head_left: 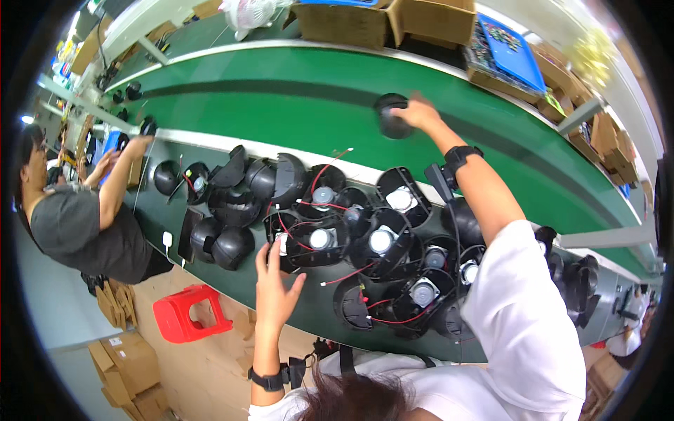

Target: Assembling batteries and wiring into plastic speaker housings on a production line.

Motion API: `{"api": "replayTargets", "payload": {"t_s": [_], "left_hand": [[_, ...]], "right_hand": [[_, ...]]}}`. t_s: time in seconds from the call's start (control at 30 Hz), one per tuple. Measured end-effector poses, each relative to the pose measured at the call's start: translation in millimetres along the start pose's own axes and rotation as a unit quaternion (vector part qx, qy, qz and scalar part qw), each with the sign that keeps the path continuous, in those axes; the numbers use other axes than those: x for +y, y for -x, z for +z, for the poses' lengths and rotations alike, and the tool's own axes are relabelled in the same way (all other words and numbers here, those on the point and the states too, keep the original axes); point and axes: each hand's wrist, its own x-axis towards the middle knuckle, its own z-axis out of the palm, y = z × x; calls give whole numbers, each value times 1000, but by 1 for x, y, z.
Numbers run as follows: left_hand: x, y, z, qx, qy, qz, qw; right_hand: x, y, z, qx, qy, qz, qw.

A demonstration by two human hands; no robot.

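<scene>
My right hand [421, 114] reaches out over the green belt and grips the right side of a black round plastic shell [393, 116]. That hand is slightly blurred. Nearer to me, my left hand [275, 293] is open, with its fingers apart and its fingertips beside a black housing [309, 261]. A round speaker [322, 239] sits in this housing. More black housings with speakers lie to its right, among them one with a white speaker cone [381, 241] and one with a speaker magnet [423, 293]. Thin red wires [347, 276] with small white connectors trail from several.
Black domed shells [233, 247] crowd the dark green bench on the left. The green belt [281, 84] runs behind it. Cardboard boxes [344, 24] and a blue tray [511, 52] stand beyond. A co-worker [77, 217] works at left, near a red stool [189, 314].
</scene>
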Motion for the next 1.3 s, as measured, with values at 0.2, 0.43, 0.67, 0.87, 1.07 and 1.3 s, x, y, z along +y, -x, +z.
{"api": "replayTargets", "payload": {"t_s": [0.2,0.43,0.67,0.87,1.07,1.3], "left_hand": [[-88,118,-22,117,-4,-133,984],[-241,362,90,-134,30,-426,894],[-232,454,98,-99,79,-440,889],[-205,507,102,-146,111,-431,883],[-206,461,74,-237,114,-403,877],[-230,311,68,-365,100,-357,854]], "right_hand": [[53,-28,30,0,-87,-2,996],[81,24,-5,-25,-139,-42,989],[85,148,-95,-50,-231,-109,966],[101,295,-148,-98,-348,-170,917],[162,447,-140,-115,-497,-111,853],[192,564,-87,-106,-384,-120,909]]}}
